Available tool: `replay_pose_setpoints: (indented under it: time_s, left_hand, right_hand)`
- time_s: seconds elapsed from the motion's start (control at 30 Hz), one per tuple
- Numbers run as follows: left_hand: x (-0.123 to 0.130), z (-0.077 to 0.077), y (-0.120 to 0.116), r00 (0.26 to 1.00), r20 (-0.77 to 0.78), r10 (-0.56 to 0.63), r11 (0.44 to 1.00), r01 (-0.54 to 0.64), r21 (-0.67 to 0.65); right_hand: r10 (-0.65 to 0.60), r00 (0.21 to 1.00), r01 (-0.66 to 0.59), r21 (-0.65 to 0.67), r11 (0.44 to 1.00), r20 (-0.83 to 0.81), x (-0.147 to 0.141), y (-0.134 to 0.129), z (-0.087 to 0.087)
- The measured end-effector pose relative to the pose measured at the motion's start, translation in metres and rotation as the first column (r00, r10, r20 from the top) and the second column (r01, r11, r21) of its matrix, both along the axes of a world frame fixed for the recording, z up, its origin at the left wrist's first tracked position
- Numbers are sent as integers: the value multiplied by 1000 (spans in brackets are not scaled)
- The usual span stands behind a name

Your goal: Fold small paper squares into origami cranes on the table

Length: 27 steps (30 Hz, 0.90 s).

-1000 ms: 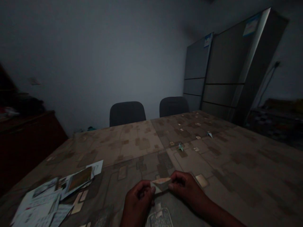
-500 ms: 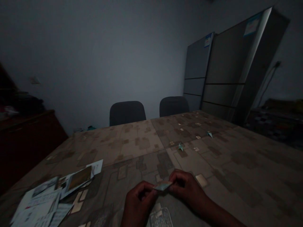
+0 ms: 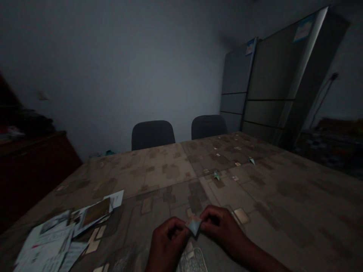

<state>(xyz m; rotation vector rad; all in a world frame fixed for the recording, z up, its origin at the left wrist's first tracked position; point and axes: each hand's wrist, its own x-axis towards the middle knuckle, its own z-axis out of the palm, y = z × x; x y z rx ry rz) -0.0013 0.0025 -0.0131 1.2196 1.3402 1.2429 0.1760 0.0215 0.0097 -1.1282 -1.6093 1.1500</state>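
Two hands, left and right, pinch a pointed paper fold.

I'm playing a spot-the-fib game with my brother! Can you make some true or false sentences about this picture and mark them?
1. The left hand and right hand pinch a small folded paper. True.
2. The right hand holds scissors. False: it holds the small folded paper.
3. A tiny folded paper figure and another sit on the table. True.
4. Three chairs stand past the table. False: there are two, a dark chair and another.
5. Loose printed papers lie at the table's near left. True.
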Motion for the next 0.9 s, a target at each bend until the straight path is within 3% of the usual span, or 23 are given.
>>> replay_pose_setpoints:
  time_s: [0.17,0.53,0.9]
  left_hand:
    - [0,1,-1,999,-36,5,1000,-4,23]
    - [1,10,-1,998,39,49,999,-48,-5]
    - [2,2,0,998,20,60,998,-59,-20]
  right_hand:
    - [14,999,-15,11,1000,33,-4,-2,2]
    - [2,999,-2,19,1000,37,3,-1,-2]
    - [-14,999,13,15,1000,33,2,0,-5]
